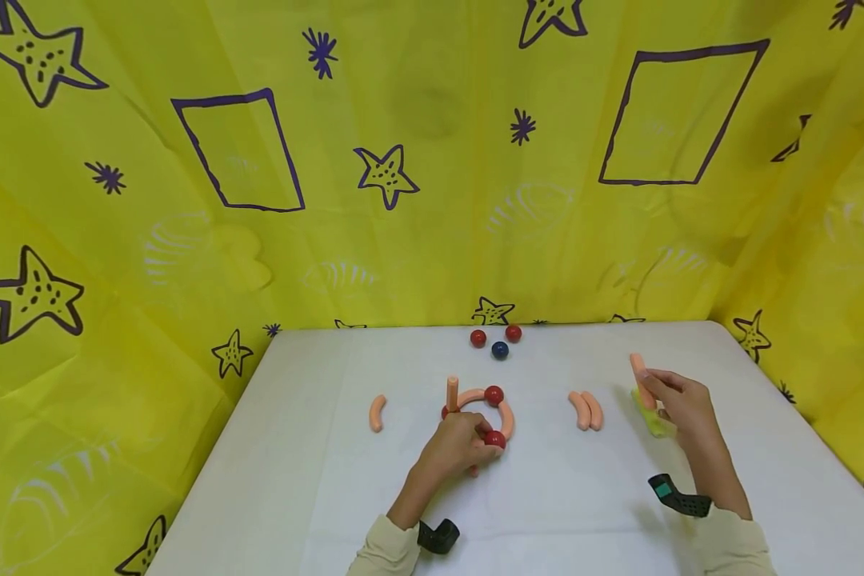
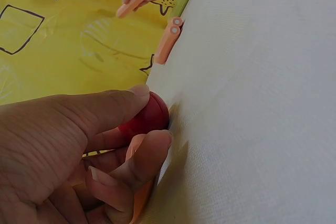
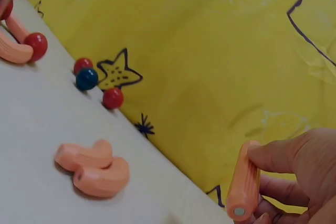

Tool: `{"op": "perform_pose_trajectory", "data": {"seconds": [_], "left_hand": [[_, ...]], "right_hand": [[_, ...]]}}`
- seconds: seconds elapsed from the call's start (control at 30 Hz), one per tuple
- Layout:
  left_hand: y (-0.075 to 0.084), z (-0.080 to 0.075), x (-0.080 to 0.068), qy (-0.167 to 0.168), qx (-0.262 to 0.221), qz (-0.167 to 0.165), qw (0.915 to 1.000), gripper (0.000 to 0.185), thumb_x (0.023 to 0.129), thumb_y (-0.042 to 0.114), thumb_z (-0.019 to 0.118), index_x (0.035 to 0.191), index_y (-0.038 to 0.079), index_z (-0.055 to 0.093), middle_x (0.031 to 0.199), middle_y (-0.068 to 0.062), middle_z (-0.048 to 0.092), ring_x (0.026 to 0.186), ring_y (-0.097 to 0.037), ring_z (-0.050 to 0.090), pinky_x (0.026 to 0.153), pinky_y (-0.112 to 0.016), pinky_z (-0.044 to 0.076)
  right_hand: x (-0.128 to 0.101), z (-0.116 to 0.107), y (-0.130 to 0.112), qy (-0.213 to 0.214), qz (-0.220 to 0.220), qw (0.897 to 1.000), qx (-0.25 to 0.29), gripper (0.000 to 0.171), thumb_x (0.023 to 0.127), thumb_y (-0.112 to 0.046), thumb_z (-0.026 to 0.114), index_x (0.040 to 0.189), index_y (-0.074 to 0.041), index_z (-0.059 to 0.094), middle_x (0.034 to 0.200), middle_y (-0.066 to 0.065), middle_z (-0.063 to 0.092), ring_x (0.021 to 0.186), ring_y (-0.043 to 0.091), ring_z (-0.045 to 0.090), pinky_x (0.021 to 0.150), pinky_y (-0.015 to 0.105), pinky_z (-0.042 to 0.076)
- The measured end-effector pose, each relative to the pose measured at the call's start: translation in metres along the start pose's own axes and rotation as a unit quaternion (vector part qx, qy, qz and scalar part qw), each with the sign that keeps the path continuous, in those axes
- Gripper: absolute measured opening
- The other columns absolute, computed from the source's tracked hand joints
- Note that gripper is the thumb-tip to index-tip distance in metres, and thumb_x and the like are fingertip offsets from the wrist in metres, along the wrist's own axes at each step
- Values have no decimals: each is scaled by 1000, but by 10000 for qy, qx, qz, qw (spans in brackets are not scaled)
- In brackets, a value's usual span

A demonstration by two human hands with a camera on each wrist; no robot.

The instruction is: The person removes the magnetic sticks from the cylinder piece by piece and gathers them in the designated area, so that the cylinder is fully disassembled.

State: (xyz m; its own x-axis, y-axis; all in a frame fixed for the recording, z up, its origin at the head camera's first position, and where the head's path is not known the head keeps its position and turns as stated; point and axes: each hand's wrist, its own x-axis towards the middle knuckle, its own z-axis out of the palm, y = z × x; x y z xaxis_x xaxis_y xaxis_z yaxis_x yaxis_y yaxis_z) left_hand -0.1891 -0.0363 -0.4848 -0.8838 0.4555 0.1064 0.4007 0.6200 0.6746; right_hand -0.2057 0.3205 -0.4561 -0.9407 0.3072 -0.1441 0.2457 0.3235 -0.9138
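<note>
My left hand [image 1: 457, 448] grips a red ball [image 2: 149, 116] between thumb and fingers at the near side of a ring on the table. Curved orange rods [image 1: 507, 420] and red balls make up this ring, another red ball [image 1: 494, 395] sitting at its far side. One straight orange rod [image 1: 452, 394] stands upright at the ring's left; my left hand hides part of the ring there. Off to the right, my right hand [image 1: 682, 406] pinches a straight orange rod [image 3: 244, 182] with a silvery disc in its end. Below that hand lie yellow-green pieces [image 1: 651, 422], partly covered.
Two curved orange rods [image 1: 589, 410] lie side by side between the hands. A single curved rod [image 1: 378, 414] is at the left. Near the table's back edge are a blue ball [image 1: 500, 350] and two red balls [image 1: 478, 338]. A yellow patterned sheet [image 1: 432, 240] hangs behind.
</note>
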Motion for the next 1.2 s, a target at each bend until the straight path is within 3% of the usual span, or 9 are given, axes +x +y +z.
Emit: {"op": "perform_pose_trajectory", "data": {"seconds": [0.07, 0.17, 0.27, 0.37, 0.57, 0.83, 1.2], "left_hand": [[-1, 0, 0, 45, 72, 56, 9999, 23, 75, 26, 72, 87, 8, 66, 56, 11, 53, 33, 1, 44, 42, -17, 39], [-2, 1, 1, 88, 78, 118, 9999, 21, 75, 26, 72, 86, 9, 67, 55, 12, 53, 33, 2, 44, 42, -17, 39], [-2, 1, 0, 78, -12, 99, 9999, 19, 74, 24, 73, 86, 10, 67, 57, 12, 54, 33, 1, 44, 42, -17, 39], [-3, 2, 0, 86, -7, 52, 9999, 20, 74, 25, 73, 85, 10, 67, 59, 12, 55, 33, 0, 44, 41, -18, 40], [-3, 2, 1, 81, 67, 92, 9999, 19, 74, 25, 73, 85, 10, 68, 60, 12, 55, 33, 1, 44, 41, -17, 39], [-2, 1, 2, 129, 221, 166, 9995, 21, 74, 26, 72, 86, 10, 68, 56, 13, 53, 35, 3, 42, 44, -15, 38], [-1, 0, 2, 83, 291, 93, 9995, 23, 74, 28, 72, 87, 9, 67, 58, 13, 54, 37, 2, 43, 46, -15, 39]], "right_hand": [[-4, -3, -2, 11, -26, 9999, -138, 70, 80, -53, 57, 123, 2, 49, 85, -14, 54, 78, 6, 48, 61, 26, 46], [-5, -7, 0, 90, 154, 9990, -417, 70, 83, -50, 55, 125, 5, 47, 99, 2, 56, 82, 12, 47, 60, 22, 45], [-2, -10, 7, 100, 443, 9969, -647, 69, 84, -49, 53, 124, 7, 47, 116, 20, 50, 91, 21, 44, 58, 21, 43], [0, -12, 12, 128, 620, 9948, -795, 68, 84, -49, 52, 123, 7, 47, 124, 26, 44, 100, 28, 41, 65, 25, 41], [0, -11, 16, 275, 804, 9919, -943, 70, 83, -49, 54, 121, 9, 47, 126, 29, 40, 110, 39, 36, 83, 47, 33], [3, -10, 19, 349, 700, 9873, -1384, 59, 83, -43, 57, 113, 8, 55, 114, 27, 52, 96, 34, 47, 64, 33, 36], [-2, -16, 18, 191, 498, 9841, -1692, 58, 82, -41, 58, 108, 11, 57, 103, 27, 56, 87, 32, 50, 61, 32, 37]]}}
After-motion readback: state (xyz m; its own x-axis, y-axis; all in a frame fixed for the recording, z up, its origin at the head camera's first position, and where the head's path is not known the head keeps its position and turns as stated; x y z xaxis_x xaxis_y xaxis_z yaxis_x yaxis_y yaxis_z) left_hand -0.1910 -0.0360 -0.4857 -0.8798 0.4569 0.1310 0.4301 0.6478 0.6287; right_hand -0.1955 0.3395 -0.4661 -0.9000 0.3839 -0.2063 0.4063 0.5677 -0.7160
